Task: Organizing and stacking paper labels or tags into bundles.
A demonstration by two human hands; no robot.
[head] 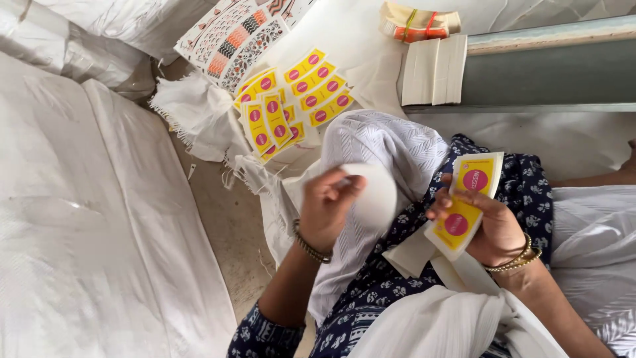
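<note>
My left hand [329, 202] pinches a round white paper piece [377, 195] between thumb and fingers, held above a white textured cloth [391, 146] on my lap. My right hand [487, 229] grips a stack of yellow labels with pink circles [467, 199], thumb on the top one. White strips of backing paper [414, 255] hang below that stack. Both wrists wear bangles.
Several loose yellow labels with pink circles [291, 99] lie spread on the floor ahead, beside patterned printed sheets [238, 36]. A stack of white paper strips [434, 69] and a banded bundle [417, 23] sit at the back. White sacks [73, 212] fill the left.
</note>
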